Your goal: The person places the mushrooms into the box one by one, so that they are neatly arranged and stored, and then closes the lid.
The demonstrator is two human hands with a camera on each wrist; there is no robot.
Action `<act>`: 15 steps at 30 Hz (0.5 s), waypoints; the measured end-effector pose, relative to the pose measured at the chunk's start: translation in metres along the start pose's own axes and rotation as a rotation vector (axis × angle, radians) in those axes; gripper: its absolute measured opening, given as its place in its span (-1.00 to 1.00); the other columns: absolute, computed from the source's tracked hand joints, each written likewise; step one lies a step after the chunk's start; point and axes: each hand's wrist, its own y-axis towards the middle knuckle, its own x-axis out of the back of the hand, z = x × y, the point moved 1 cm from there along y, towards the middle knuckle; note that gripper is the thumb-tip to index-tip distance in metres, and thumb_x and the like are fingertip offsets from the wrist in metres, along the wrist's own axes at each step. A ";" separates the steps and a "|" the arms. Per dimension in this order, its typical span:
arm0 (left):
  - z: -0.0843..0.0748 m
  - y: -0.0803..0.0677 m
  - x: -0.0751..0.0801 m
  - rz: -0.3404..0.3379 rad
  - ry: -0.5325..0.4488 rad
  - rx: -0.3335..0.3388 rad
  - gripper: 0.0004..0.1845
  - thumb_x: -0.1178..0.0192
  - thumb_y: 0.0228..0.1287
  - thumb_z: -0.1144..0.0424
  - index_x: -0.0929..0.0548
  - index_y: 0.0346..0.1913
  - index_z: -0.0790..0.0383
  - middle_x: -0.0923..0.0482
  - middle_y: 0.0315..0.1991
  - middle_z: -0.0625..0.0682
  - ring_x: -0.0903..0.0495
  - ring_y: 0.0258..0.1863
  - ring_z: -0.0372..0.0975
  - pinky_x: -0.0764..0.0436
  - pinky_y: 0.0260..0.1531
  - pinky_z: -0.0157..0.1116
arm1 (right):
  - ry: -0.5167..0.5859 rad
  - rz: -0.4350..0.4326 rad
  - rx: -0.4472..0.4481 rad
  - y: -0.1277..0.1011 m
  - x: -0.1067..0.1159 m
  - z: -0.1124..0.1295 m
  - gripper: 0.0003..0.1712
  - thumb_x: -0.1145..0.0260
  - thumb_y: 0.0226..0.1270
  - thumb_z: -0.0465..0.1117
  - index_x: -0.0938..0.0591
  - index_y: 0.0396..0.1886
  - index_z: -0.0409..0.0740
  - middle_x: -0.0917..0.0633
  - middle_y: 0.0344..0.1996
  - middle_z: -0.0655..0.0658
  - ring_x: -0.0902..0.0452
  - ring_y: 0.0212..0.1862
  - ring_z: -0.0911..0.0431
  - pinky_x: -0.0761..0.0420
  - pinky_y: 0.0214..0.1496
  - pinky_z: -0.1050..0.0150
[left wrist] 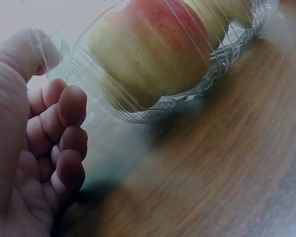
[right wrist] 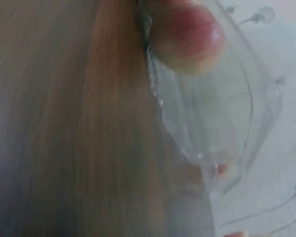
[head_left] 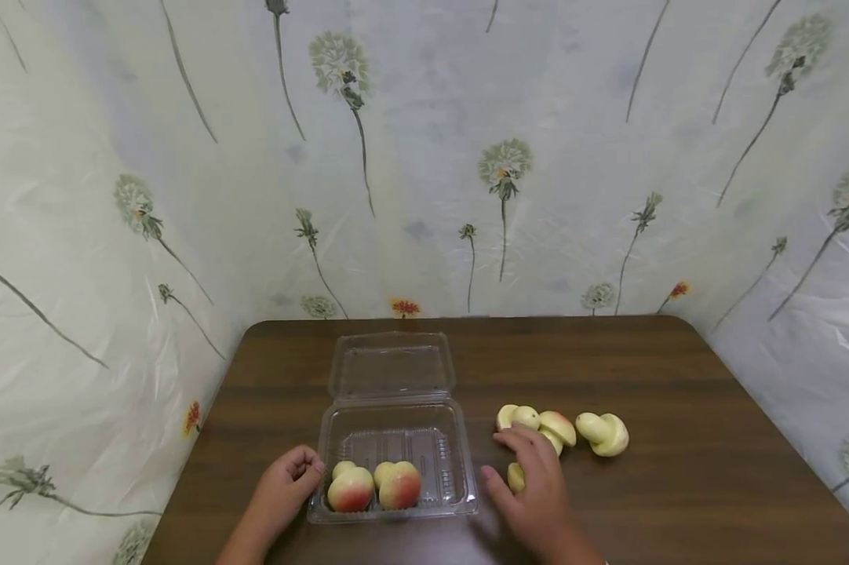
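Fruit: loose pile right of the box; judged light, firm, smooth, prone to roll; best cupped round the middle.
Right hand: spread over the pile's near pieces; grip uncertain.
Left hand: curled at the box's left wall, steadying it.

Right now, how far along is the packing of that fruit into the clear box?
Two peaches already sit in the front of the open clear box. The left hand rests against the box's left edge, fingers curled, while the right hand lies over the loose peaches on the table, touching one. Several peaches are still outside, so it looks less than half done.
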 end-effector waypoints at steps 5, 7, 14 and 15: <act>-0.020 -0.009 0.002 0.020 -0.014 -0.004 -0.90 -0.16 0.26 0.38 -0.50 -0.40 0.23 -0.44 -0.62 -0.02 -0.42 -0.61 -0.30 -0.44 -0.51 -0.35 | -0.038 0.013 -0.060 -0.005 0.007 -0.009 -0.44 -0.50 -0.12 -0.18 -0.61 -0.02 -0.16 -0.55 -0.01 -0.18 -0.40 0.13 -0.09 -0.09 0.33 0.49; -0.024 -0.011 0.002 0.023 -0.017 -0.001 -0.90 -0.17 0.26 0.37 -0.50 -0.40 0.23 -0.44 -0.61 -0.03 -0.42 -0.60 -0.30 -0.44 -0.51 -0.35 | -0.049 0.037 -0.094 -0.006 0.010 -0.013 -0.41 -0.51 -0.12 -0.17 -0.59 0.00 -0.17 -0.54 0.00 -0.18 -0.40 0.13 -0.08 -0.11 0.31 0.46; -0.026 -0.011 0.002 0.008 -0.014 -0.013 -0.90 -0.17 0.26 0.38 -0.49 -0.40 0.23 -0.44 -0.61 -0.02 -0.42 -0.60 -0.29 -0.44 -0.51 -0.35 | -0.086 0.140 -0.262 -0.008 0.019 -0.028 -0.31 -0.55 -0.07 -0.08 -0.53 0.12 -0.07 -0.48 0.06 -0.06 -0.37 0.12 0.08 -0.18 0.19 0.39; -0.026 -0.011 0.002 0.008 -0.015 -0.015 -0.90 -0.17 0.26 0.38 -0.49 -0.40 0.23 -0.44 -0.62 -0.02 -0.41 -0.61 -0.30 -0.44 -0.51 -0.35 | -0.080 0.151 -0.282 -0.008 0.020 -0.029 -0.31 -0.55 -0.06 -0.06 -0.53 0.13 -0.06 -0.48 0.07 -0.05 -0.36 0.13 0.09 -0.19 0.19 0.37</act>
